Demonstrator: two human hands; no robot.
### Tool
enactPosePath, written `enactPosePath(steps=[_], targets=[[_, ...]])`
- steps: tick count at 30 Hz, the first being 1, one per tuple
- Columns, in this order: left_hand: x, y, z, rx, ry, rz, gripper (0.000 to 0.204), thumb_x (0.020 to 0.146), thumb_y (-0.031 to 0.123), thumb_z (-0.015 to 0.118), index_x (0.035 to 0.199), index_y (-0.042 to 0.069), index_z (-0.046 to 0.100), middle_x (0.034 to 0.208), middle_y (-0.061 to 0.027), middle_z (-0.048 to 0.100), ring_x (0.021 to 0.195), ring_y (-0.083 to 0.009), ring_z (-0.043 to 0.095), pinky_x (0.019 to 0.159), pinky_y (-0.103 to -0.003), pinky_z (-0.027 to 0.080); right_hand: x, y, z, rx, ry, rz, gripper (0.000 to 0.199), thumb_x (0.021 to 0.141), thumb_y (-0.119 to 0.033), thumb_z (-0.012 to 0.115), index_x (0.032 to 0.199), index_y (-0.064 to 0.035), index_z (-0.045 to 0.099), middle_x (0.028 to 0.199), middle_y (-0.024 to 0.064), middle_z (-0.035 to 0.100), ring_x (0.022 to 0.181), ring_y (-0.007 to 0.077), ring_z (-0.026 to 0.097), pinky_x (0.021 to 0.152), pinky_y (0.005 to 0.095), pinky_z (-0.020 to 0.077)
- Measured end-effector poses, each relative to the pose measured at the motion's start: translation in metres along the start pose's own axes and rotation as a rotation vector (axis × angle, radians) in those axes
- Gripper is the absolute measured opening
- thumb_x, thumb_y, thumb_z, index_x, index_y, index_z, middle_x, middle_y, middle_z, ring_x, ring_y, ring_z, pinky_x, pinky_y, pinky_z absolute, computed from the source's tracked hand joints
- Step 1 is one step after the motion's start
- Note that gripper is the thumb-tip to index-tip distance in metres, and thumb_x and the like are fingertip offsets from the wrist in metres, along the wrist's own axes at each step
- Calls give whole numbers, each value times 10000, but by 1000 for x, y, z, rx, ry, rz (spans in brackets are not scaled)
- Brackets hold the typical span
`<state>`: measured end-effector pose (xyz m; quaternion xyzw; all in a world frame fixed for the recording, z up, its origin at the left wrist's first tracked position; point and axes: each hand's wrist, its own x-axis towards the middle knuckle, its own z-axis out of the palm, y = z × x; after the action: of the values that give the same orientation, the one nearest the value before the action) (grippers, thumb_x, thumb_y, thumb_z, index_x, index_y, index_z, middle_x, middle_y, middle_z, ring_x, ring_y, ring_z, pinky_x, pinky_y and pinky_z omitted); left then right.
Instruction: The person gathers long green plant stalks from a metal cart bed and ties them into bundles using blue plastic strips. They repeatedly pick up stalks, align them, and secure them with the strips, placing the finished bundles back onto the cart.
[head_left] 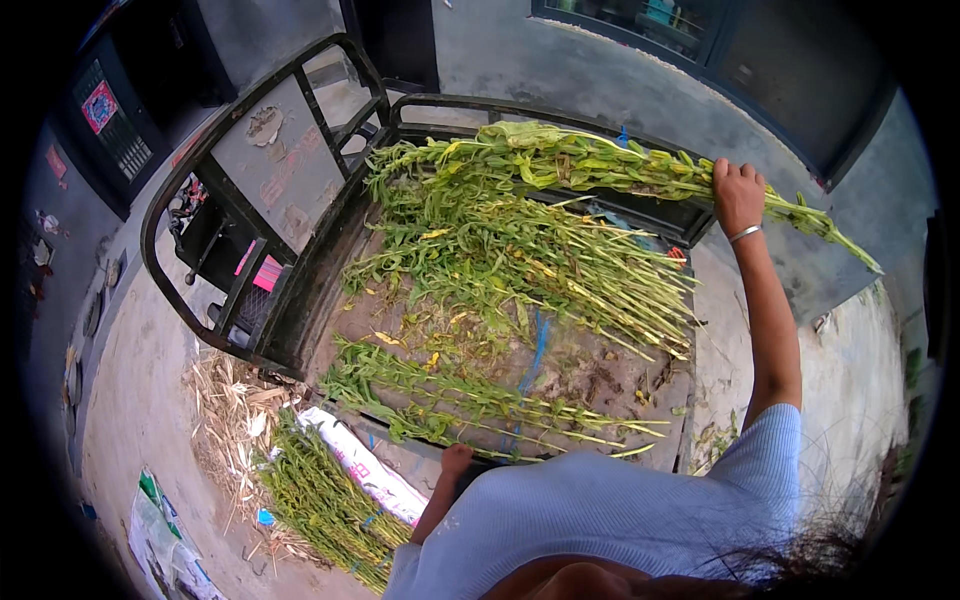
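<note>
My right hand [738,195] is closed around a long bunch of sesame stalks [600,172], held out over the far side of a cart bed. Its leafy tops point left and the bare stem ends stick out to the right past my wrist, which wears a bangle. Below it, a wide heap of cut sesame stalks [560,262] lies on the bed [480,345]. A thinner row of stalks [500,408] lies along the near side. At the near edge of the bed is my left hand [457,458], its fingers hidden from view.
A dark metal rail frame [225,205] rises at the bed's left end. On the ground at lower left lie a tied bundle of green stalks [325,500], a white sack [365,468] and dry husks [225,400]. A blue strap [537,350] crosses the bed. Grey walls stand behind.
</note>
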<state>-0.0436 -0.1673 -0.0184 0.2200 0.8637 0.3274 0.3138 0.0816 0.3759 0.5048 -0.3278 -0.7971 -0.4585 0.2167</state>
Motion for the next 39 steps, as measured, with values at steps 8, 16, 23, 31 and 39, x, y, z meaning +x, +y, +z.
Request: enactPosePath(steps=[8,16,23,31,39], targets=[[10,23,2,126,-183,68,289,716,358,571,685,78,638,670,-124,615,686,-301,609,624,-401,474,-210,-112,76,439,-1085,-22,286,652,-174,648,901,-35,625,894,152,639,861,287,626,691,377,517],[21,75,-19,-426,-368,-83,144,798,198,622,825,57,635,653,-23,614,580,-99,584,493,-230,449,-255,-106,59,786,-1039,318,205,603,-166,610,740,-15,633,827,213,619,783,351,614,694,414,512],[32,270,2,-845,-739,-61,446,854,292,573,1217,78,427,1180,-113,501,1059,-227,512,826,-366,464,-269,-101,-7,859,-971,314,202,603,-113,619,792,-42,610,797,151,638,769,314,627,637,403,509],[75,373,46,-1426,-660,-152,847,681,597,613,1338,154,315,1358,-73,344,1231,-310,317,1026,-535,247,-305,-85,-50,856,-787,212,227,603,-96,630,805,-10,569,681,103,615,712,284,611,612,369,486],[78,360,43,-1445,-573,-89,818,680,508,680,1332,160,330,1358,-89,342,1230,-338,310,999,-600,228,-329,-95,-21,828,-478,192,250,599,-157,627,803,-36,546,722,63,584,785,233,536,642,342,414]])
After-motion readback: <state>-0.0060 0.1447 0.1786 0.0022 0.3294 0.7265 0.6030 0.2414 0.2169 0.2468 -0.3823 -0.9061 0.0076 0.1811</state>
